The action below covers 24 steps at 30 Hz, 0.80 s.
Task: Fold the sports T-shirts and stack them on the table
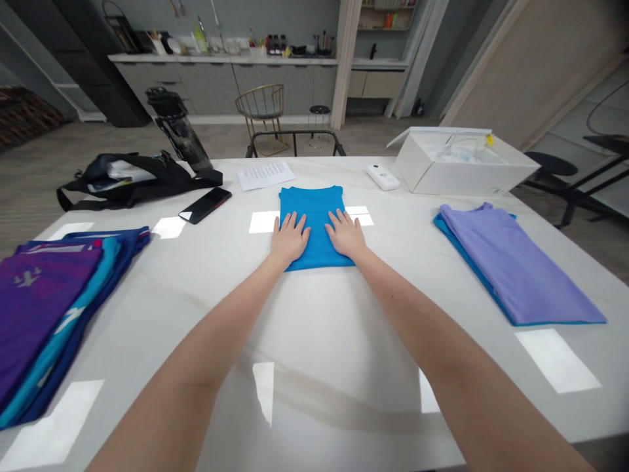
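Both bare hands lay palm-down on a bright blue, roughly rectangular folded fabric garment (318,244) at the centre of the frame: left hand (289,241) on its left part, right hand (348,237) on its right, fingers somewhat spread, neither pinching anything. The cloth sat flat on a glossy white, faintly veined table (344,347). Main risk, as judged: skewed edges or a crease if the palms dragged unevenly, since the surface looked slick and the fabric thin. Lifting only the top layer could have undone the shape; its underside was hidden, so can't tell how it was tucked. A hard push toward the top of the frame could have nudged the white printed paper sheet (265,176), just beyond. At right, a lavender folded fabric garment (525,269) lay slightly askew over a blue folded fabric layer (452,238); a bump might have worsened that offset.
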### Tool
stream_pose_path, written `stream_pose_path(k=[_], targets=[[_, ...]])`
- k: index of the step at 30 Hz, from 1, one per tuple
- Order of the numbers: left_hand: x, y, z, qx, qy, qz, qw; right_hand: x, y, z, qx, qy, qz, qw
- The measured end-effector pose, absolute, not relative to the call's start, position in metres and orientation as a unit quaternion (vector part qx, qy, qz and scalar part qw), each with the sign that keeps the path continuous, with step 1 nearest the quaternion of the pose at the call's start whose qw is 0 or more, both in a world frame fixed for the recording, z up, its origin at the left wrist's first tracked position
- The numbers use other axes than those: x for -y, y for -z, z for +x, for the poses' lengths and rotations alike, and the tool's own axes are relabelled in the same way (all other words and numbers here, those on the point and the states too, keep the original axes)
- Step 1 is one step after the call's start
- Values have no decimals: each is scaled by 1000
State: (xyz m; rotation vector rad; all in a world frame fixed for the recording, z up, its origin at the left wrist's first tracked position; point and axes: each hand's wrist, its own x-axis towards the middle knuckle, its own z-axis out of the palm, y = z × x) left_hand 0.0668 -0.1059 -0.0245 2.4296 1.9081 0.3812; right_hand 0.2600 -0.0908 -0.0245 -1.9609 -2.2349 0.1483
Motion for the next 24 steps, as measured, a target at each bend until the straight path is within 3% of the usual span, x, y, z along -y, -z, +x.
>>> stream_pose_path(k=[4, 7, 11, 24], targets=[[117, 19, 83, -531, -158, 832, 19, 103, 16, 242, 781, -47, -616, 95], [126, 19, 101, -559, -165, 808, 82, 116, 16, 228, 789, -80, -601, 103], [142, 26, 110, -591, -168, 786, 69, 132, 23, 230, 772, -64, -622, 115], [175, 26, 76, -587, -75, 803, 65, 177, 21, 267, 746, -67, -661, 43]])
